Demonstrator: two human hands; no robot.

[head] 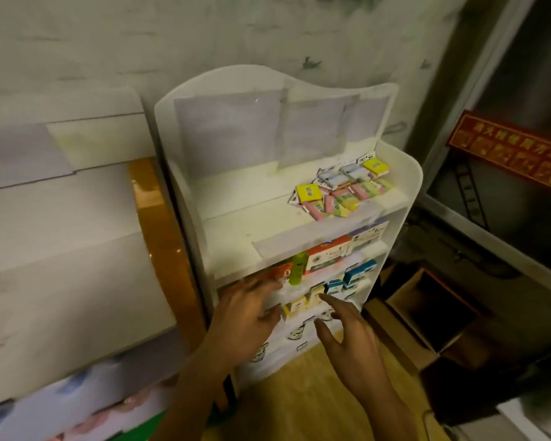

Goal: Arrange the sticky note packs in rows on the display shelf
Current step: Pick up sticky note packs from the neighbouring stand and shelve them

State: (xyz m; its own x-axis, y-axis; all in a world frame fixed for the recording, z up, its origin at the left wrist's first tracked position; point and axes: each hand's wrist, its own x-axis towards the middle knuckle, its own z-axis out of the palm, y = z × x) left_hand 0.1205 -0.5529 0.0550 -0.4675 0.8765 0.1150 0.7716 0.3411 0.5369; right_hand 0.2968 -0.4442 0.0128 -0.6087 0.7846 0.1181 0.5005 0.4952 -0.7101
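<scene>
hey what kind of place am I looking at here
Probably a small stationery shop or its stockroom: a white tiered display shelf holds boxed goods, sticky note packs lie heaped on its top tier, and an open cardboard box sits beside it.

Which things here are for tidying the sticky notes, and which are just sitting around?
For the job:
- sticky note packs, heaped loosely on the top shelf
- white display shelf
- left hand and right hand, both empty, down by the lower shelves

Just sitting around:
- green tube
- orange box
- blue boxes
- cardboard box on the floor
- red sign
</scene>
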